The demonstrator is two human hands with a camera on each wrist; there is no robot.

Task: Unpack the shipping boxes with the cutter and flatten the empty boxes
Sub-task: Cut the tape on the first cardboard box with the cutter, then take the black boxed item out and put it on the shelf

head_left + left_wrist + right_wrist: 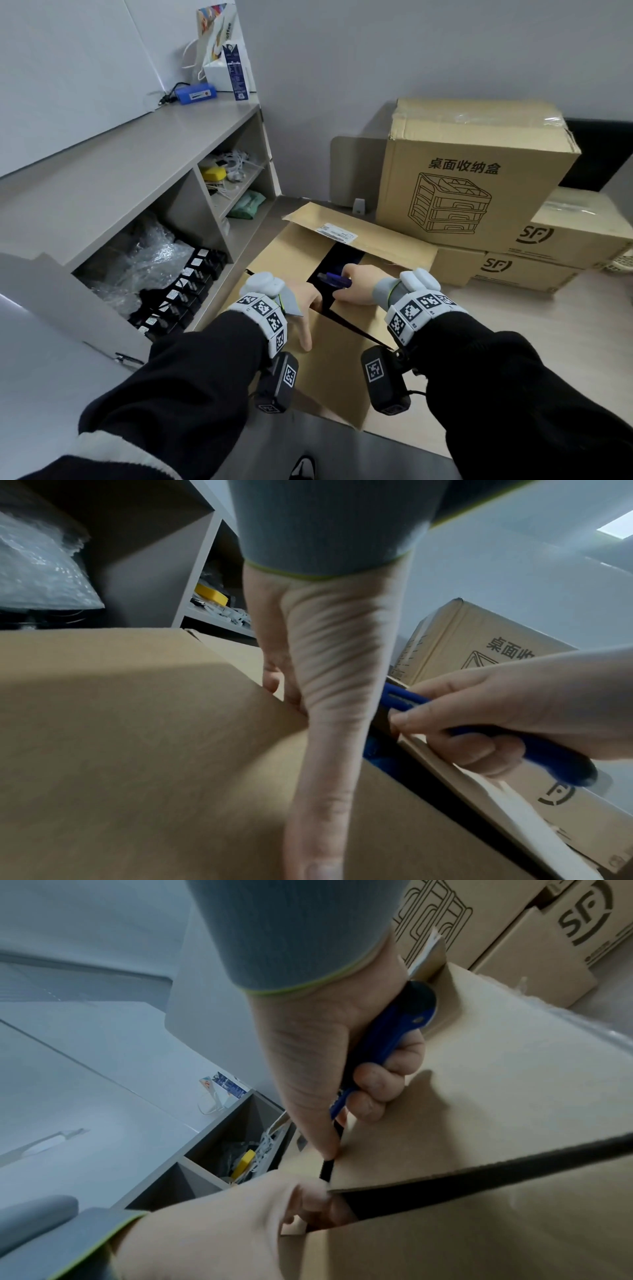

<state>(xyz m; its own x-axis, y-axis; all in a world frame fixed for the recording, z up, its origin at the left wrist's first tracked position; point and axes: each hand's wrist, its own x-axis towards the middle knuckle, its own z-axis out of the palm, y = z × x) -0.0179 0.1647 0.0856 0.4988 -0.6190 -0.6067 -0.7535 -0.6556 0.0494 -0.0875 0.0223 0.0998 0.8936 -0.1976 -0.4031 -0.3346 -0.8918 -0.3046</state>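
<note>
A: Why is the right hand [356, 286] curled like that, at the centre of the head view?

B: Its fingers are wrapped round the blue cutter [335, 279], thumb laid along the handle. In the right wrist view the cutter's tip points down into the dark gap between the flaps, so I judge the grip is meant to steer the tip along the seam. Whether a blade is out, I cannot tell.

A: And the left hand [306, 308]?

B: Just left of the right one. Its fingers hook over the edge of the near flap [137, 750] and dip into the slit, with the thumb lying straight on the cardboard. It grips that edge, probably to hold the flap steady or lift it clear of the cutter.

A: So the box [329, 363] is already partly open?

B: Yes. It sits on the floor in the lower middle of the frame. The far flap [342, 236], with a white label, stands raised, and a dark opening shows beneath it. What lies inside is too dark to name.

A: And further out?

B: To the upper right a printed box [476, 178] rests on two SF boxes [534, 267], still taped, so most of the unpacking seems ahead. To the left is a shelf [144, 161] with bubble wrap and black packets.
</note>
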